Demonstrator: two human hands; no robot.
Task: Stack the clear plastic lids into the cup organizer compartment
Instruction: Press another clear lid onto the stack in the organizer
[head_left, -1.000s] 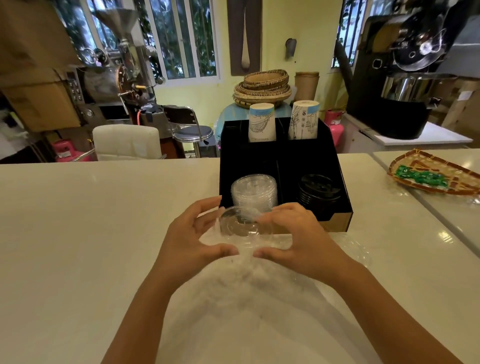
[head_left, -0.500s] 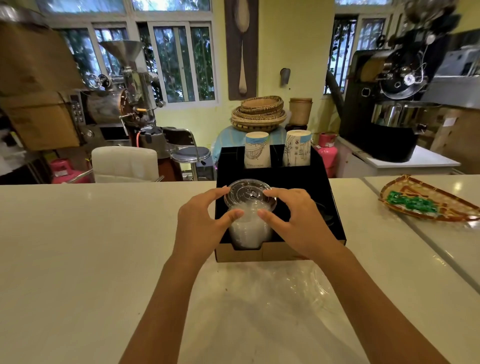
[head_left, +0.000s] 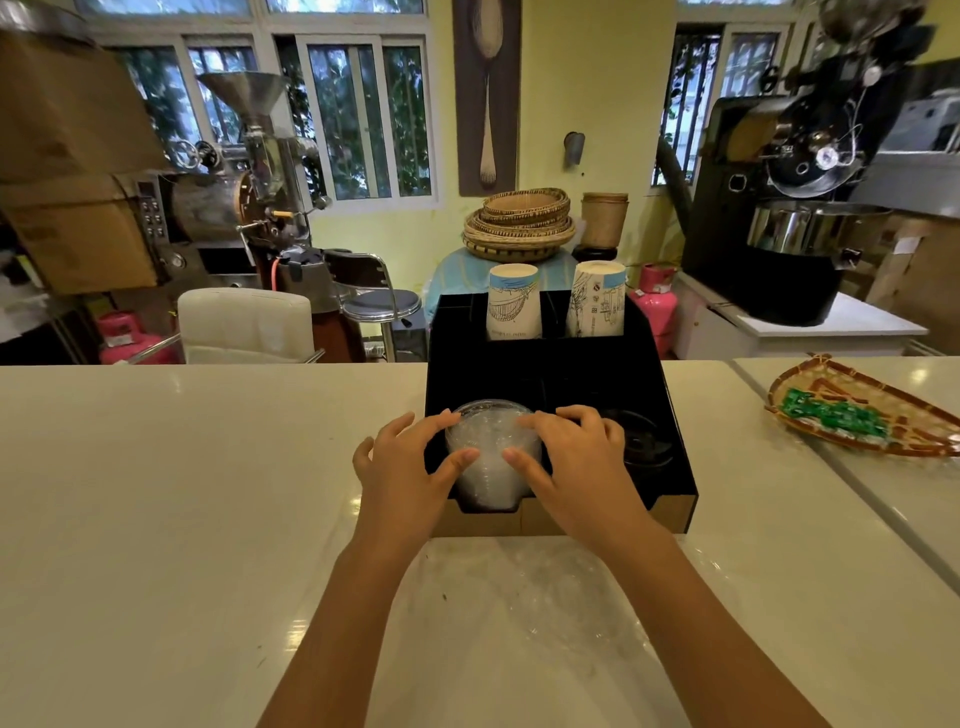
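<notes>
1. Nearest: crinkled clear plastic wrap (head_left: 550, 597) lies flat on the glossy white counter (head_left: 182, 519), between both forearms. A sec ago the hands worked right over it; now it lies bare.
2. Left hand (head_left: 402, 475) & right hand (head_left: 576, 467) have moved fwd to the organizer. Fingers curled, thumbs pointing inward, both pressed around the sides of the clear lid stack (head_left: 491, 457), one hand per side. Neither fist closed; they clamp the stack betw. them.
3. Lid stack: round, see-through, ribbed edges, frosty look where layers overlap. It sits in the front-left compartment of the black organizer (head_left: 545, 374), lower vs 0.5 s ago, when the top lid rode above the rim.
4. Organizer: boxy, matte black inside, brown cardboard front wall w/ a cut-out notch. Front-right compartment holds dark round lids (head_left: 641, 441), partly hidden by the right hand.
5. Back slots: two upright paper cup stacks (head_left: 514, 301), white w/ blue line print.
6. Far right on counter: woven fan-shaped tray (head_left: 810, 384) w/ green packets (head_left: 831, 418).
</notes>
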